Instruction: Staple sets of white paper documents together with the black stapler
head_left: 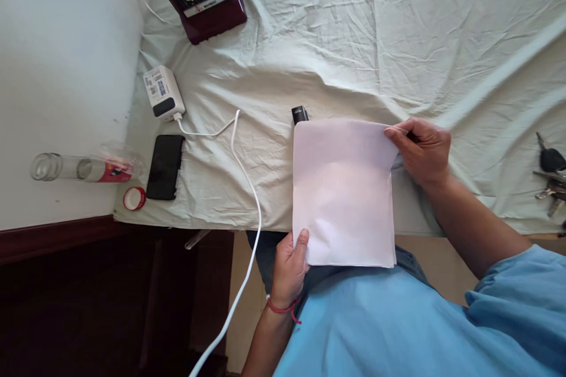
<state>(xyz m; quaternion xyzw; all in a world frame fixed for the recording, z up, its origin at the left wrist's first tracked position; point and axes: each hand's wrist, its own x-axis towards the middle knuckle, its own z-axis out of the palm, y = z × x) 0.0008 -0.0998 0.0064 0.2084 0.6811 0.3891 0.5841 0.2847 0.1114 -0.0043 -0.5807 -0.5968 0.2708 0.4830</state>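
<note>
A thin stack of white paper sheets point(345, 194) is held over the near edge of the cloth-covered table. My left hand point(289, 268) grips its lower left edge, thumb on top and fingers underneath. At the upper right corner, my right hand point(420, 147) pinches the paper between thumb and fingers, and that corner bends up a little. Layered edges show along the right side and bottom. Just beyond the top left corner lies a small black object point(299, 113), partly hidden by the paper.
A white cable point(252, 188) runs from a white box-shaped device point(163, 93) down past the table edge. Left are a black phone point(165, 166), a red cap point(134, 198) and a glass bottle point(84, 168). A maroon appliance point(207, 0) stands behind; keys point(552, 168) lie right.
</note>
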